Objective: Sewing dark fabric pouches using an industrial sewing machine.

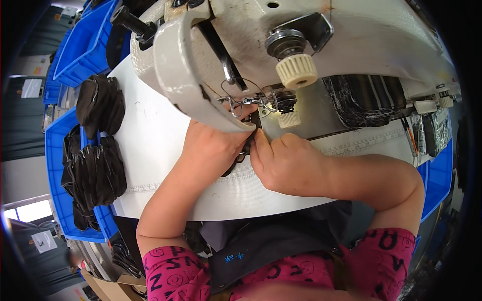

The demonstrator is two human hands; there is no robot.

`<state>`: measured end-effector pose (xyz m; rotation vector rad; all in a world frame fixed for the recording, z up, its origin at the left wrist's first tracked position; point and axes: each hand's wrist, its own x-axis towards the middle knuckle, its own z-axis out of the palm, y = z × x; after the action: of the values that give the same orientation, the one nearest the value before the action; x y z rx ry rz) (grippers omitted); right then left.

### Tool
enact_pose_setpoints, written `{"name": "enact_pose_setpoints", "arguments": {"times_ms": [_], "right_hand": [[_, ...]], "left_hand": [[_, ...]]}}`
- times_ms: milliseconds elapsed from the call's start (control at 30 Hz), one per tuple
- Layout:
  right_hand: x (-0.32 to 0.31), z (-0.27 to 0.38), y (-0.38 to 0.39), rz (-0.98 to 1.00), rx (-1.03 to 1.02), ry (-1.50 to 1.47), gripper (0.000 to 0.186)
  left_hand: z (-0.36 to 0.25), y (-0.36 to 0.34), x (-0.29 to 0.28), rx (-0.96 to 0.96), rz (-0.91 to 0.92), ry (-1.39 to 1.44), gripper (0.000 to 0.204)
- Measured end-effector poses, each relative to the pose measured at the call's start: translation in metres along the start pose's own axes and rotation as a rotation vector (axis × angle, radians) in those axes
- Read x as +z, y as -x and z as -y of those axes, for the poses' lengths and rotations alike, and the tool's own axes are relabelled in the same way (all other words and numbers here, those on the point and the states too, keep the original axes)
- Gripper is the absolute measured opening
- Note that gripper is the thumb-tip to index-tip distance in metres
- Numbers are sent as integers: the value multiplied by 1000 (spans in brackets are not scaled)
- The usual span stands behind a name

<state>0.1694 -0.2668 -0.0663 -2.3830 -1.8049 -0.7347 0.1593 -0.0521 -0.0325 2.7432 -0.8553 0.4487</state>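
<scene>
Right hand (286, 163): thumb and forefinger closed in a pinch on the near part of a small black fabric workpiece (246, 148), other fingers curled. Left hand (213, 143): lies along the workpiece's left side, fingers reaching far under the machine head; whether they grip or only press cannot be told. The workpiece sits between the hands, partly beneath the sewing machine (361, 35). Its needle point is not clearly visible.

Risk: finger injury, should the machine run with the left fingertips this close to the stitching area. Risk: a crooked seam, should the two hands pull unequally. Risk: snagged thread, should a finger catch the wire thread guide (241, 107).

Farther right, a black fabric stack (366, 103) with loose threads could shed lint into the work. At left, black pouches (98, 170) overhang a blue bin (53, 185) and could slip.
</scene>
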Motion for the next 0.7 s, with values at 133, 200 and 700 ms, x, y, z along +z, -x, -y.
{"name": "enact_pose_setpoints", "arguments": {"times_ms": [133, 200, 700], "right_hand": [[0, 1, -1, 23, 8, 10, 37], [1, 0, -1, 20, 4, -2, 36], [2, -1, -3, -58, -30, -14, 33]], "left_hand": [[1, 7, 4, -12, 39, -69, 32], [1, 7, 5, -21, 35, -69, 31], [-3, 4, 9, -54, -17, 1, 30]]}}
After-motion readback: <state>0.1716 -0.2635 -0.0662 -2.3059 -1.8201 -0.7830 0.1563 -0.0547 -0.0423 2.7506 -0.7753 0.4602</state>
